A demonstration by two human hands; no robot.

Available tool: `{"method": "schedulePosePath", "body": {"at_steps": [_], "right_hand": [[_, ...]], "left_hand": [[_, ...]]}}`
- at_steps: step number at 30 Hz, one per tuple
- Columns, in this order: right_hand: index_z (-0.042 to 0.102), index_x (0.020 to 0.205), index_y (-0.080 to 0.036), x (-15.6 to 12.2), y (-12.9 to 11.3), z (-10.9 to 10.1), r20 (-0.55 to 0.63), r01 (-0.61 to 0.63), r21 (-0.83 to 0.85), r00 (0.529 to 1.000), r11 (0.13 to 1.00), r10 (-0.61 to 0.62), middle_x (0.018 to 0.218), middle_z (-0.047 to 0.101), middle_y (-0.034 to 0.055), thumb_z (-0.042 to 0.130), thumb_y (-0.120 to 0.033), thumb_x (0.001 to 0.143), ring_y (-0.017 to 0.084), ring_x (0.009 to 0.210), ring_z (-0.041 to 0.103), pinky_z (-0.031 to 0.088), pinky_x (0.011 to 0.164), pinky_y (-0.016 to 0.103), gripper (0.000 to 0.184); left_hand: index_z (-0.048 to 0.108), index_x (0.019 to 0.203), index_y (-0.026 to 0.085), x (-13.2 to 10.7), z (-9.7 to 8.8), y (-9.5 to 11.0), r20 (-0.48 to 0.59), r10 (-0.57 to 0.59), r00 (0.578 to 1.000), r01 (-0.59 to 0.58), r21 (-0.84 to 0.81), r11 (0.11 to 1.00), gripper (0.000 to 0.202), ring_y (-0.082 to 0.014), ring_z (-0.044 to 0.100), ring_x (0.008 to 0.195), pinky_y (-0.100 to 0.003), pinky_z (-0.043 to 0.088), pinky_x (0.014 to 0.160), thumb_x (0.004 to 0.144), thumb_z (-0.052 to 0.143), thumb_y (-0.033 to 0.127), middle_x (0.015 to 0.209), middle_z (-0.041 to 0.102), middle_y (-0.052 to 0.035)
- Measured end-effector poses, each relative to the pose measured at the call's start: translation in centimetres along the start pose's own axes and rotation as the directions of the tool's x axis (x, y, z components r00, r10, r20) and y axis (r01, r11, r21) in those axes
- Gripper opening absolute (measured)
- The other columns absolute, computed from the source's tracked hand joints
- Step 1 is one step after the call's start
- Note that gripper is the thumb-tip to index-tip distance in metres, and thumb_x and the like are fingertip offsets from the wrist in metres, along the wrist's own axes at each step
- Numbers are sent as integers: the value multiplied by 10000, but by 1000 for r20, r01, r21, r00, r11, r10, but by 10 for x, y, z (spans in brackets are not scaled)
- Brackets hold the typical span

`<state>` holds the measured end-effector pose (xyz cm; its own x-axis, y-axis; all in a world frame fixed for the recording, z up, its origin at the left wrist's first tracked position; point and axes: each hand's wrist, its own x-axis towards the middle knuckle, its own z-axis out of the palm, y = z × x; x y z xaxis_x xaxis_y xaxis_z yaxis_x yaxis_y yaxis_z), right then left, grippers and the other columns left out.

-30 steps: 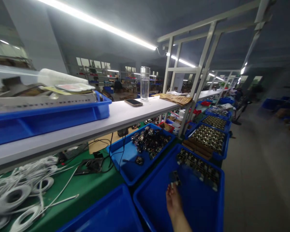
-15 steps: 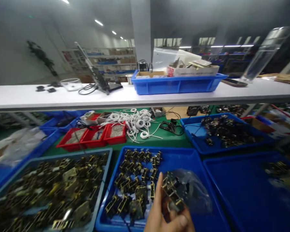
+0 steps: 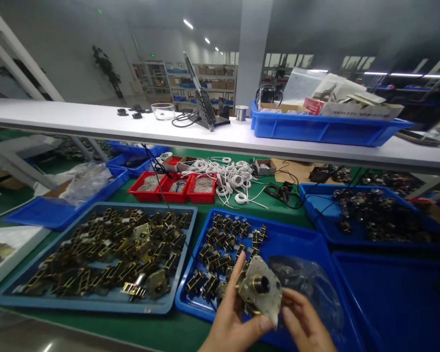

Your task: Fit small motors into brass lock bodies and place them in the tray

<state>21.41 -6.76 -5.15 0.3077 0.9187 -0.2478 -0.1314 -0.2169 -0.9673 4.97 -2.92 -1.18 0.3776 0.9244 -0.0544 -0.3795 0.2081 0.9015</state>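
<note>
My left hand (image 3: 231, 313) is closed around a metal assembly (image 3: 263, 288), its thumb on the lower edge and its index finger up along the left side. The part has a flat brass-coloured plate with a dark round hub, and the plate faces me. At its right edge my right hand (image 3: 303, 318) pinches the plate with thumb and fingers. Both hands are over a blue tray (image 3: 293, 234) with several rows of similar small metal frames (image 3: 220, 239). A clear plastic bag (image 3: 315, 288) lies in that tray, behind my right hand.
To the left, a grey-blue tray (image 3: 106, 305) is full of brass-coloured assemblies. Red bins (image 3: 201, 198) of small pieces and coiled white cables (image 3: 238, 178) lie behind. A white shelf (image 3: 132, 128) crosses above, carrying a soldering iron stand (image 3: 205, 110) and a blue bin (image 3: 315, 131).
My view has swung right to left, so the bench appears shifted rightward. The assembly has turned to show its plate, and my right hand has come in at its right edge.
</note>
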Motion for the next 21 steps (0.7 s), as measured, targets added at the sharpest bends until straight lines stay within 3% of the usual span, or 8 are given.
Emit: {"method": "schedulePosePath", "body": {"at_steps": [2, 3, 6, 8, 12, 17, 19, 21], "right_hand": [[671, 1002, -268, 6, -20, -6, 88, -35, 56, 996, 998, 30, 984, 723, 125, 765, -535, 613, 279, 871, 681, 581, 680, 355, 482], [653, 1044, -275, 5, -30, -5, 120, -41, 94, 992, 995, 30, 1028, 710, 138, 776, -549, 591, 281, 887, 675, 577, 685, 367, 543], [612, 1150, -296, -7, -55, 14, 162, -54, 189, 987, 980, 23, 1120, 667, 151, 794, -624, 486, 302, 964, 651, 556, 745, 406, 763], [607, 1177, -293, -18, -65, 30, 164, -80, 226, 986, 971, 43, 1141, 652, 153, 785, -665, 442, 317, 997, 641, 543, 772, 421, 842], [591, 1198, -297, -30, -74, 45, 139, -103, 231, 988, 967, 72, 1118, 660, 143, 839, -564, 432, 320, 998, 648, 534, 799, 434, 848], [479, 1280, -334, -30, -67, 38, 160, -42, 191, 987, 981, 11, 1165, 647, 101, 821, -530, 517, 293, 1048, 637, 535, 840, 408, 858], [391, 1338, -318, -28, -60, 32, 217, 6, 156, 975, 988, -41, 1248, 599, 109, 791, -527, 578, 292, 1130, 592, 503, 915, 416, 883], [298, 1383, -308, -27, -51, 25, 265, 99, 91, 957, 991, -120, 1340, 527, 114, 757, -490, 645, 290, 1234, 506, 450, 996, 423, 887]], "left_hand": [[161, 1454, 289, -3, -9, -2, 35, 123, 992, -128, 210, 969, 910, -316, 526, 1207, -457, 382, 1053, 753, 727, 413, 1338, 548, -115], [189, 1443, 330, -3, -12, -2, 75, 227, 971, -239, 331, 913, 848, -317, 530, 1203, -466, 403, 1035, 776, 710, 372, 1339, 548, -101], [194, 1431, 383, -2, -15, 2, 279, 486, 828, -550, 571, 610, 775, -325, 477, 1250, -489, 420, 1009, 822, 640, 211, 1396, 480, -105], [104, 1447, 369, -1, -14, 9, 385, 504, 773, -621, 619, 480, 833, -315, 442, 1277, -497, 413, 1003, 818, 570, 85, 1422, 433, -134], [26, 1453, 348, -5, -11, 16, 424, 428, 798, -594, 672, 442, 868, -308, 434, 1280, -492, 414, 993, 813, 521, 33, 1417, 427, -170], [101, 1461, 265, -7, -17, 7, 457, 457, 763, -635, 663, 396, 820, -336, 396, 1305, -506, 364, 1050, 813, 592, 161, 1426, 408, -183], [99, 1462, 271, -9, -20, 2, 407, 426, 808, -580, 677, 453, 923, -384, 291, 1356, -566, 307, 1076, 754, 691, 258, 1492, 292, -175], [84, 1460, 305, -13, -23, -2, 326, 335, 884, -466, 668, 580, 1068, -423, 189, 1384, -606, 268, 1084, 659, 788, 359, 1537, 176, -153]]}}
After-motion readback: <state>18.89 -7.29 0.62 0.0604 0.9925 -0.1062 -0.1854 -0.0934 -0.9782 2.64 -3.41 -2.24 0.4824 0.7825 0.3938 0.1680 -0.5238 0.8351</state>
